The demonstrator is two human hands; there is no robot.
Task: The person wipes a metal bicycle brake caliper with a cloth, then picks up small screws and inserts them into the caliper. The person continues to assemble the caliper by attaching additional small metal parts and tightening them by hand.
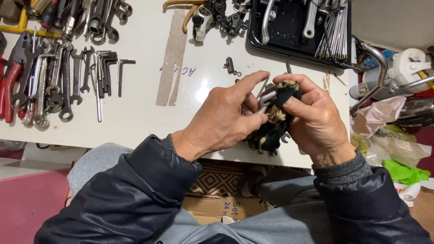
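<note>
The white table (135,108) is the landmark here, and it fills most of the view. On its far right corner sits a black tray (289,43) loaded with a bundle of thin steel spokes (337,27) and some bright levers. Along the table's left edge lies a spread of spanners (68,77), with red-handled pliers (11,77) at the outer end and a set of dark hex keys (106,68) toward the middle. Off the table's right side, a chrome tube frame (384,77) stands over crumpled plastic bags (389,131). A small loose metal link (230,66) rests on the table top between the tray and the hands.

At the table's near edge, both hands meet. The right hand (316,122) is closed around a dark, grimy rag (273,122), its fingers pressing the cloth around a toothed metal part (271,151) whose teeth poke out below the cloth, just over the edge. The left hand (226,119) pinches the part's bright metal end (266,100) between thumb and fingers, beside a thin wire loop (262,88).

Judging by the pose, the wiping looks to be under way rather than finished: the part is mostly wrapped, so how clean it is cannot be told, and the cloth is already heavily soiled.
</note>
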